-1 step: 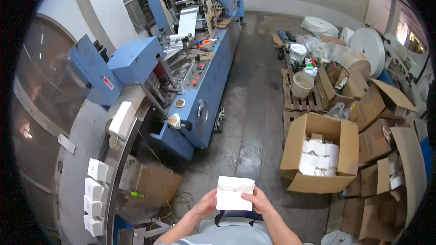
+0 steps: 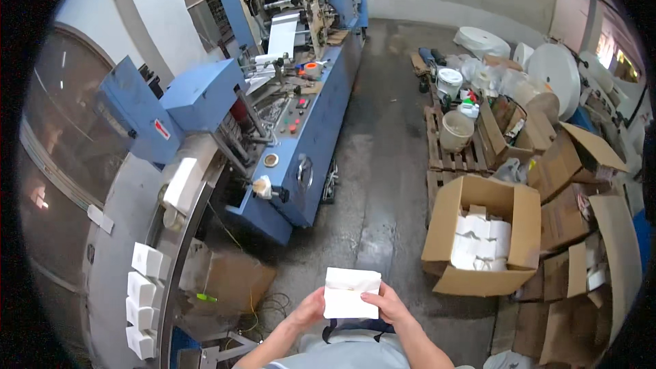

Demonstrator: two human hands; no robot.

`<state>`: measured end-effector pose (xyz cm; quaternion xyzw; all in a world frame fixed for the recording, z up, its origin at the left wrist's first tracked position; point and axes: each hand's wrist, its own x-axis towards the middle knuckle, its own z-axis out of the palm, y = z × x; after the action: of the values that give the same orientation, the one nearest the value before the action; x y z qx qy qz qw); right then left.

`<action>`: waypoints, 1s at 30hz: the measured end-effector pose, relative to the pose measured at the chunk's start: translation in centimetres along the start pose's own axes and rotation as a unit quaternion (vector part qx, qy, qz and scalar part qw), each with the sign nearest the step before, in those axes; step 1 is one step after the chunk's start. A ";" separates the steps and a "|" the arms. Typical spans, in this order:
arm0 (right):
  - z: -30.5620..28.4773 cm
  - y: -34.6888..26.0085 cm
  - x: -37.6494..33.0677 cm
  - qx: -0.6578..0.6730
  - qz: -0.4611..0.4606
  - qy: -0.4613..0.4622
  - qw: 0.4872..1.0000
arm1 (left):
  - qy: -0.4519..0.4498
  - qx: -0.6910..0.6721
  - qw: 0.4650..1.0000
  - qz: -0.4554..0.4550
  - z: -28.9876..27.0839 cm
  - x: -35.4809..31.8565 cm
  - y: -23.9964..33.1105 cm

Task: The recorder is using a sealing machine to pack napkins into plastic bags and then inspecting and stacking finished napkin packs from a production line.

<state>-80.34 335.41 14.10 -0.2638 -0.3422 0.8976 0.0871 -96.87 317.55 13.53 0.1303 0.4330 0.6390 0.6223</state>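
In front of my body I hold a squarish stack of white paper napkins (image 2: 351, 292) with both hands. My left hand (image 2: 309, 308) is closed on its left edge, the fingers mostly hidden behind it. On the right edge my right hand (image 2: 389, 305) grips, thumb lying across the front face. A crease or narrow band runs across the middle of the stack; I cannot tell which. Similar white stacks (image 2: 141, 288) stand in a row on the metal table (image 2: 109, 287) at the left. More white bundles (image 2: 481, 240) lie in the open cardboard box (image 2: 447, 222) to the right.
A long blue machine (image 2: 321, 137) with a white paper web (image 2: 281, 35) reaches away at left. Down the right side are wooden pallets (image 2: 437, 138), buckets (image 2: 456, 131), large paper rolls (image 2: 555, 82) and several more cartons (image 2: 560, 212). A loose cable (image 2: 273, 304) lies beneath the table.
The view has shifted very slightly, so the surroundings sit a little lower in the picture. Both hands keep the same hold on the napkins.
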 end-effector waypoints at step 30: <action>-12.2 -29.5 48.4 0.041 0.224 -0.160 0.961 | 0.290 -0.079 0.954 0.005 -0.3 43.7 25.5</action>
<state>-115.42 380.76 5.87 -0.1831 -0.2467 0.9380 -0.1609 -122.86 360.93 15.34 -0.1082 0.5421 0.6847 0.4749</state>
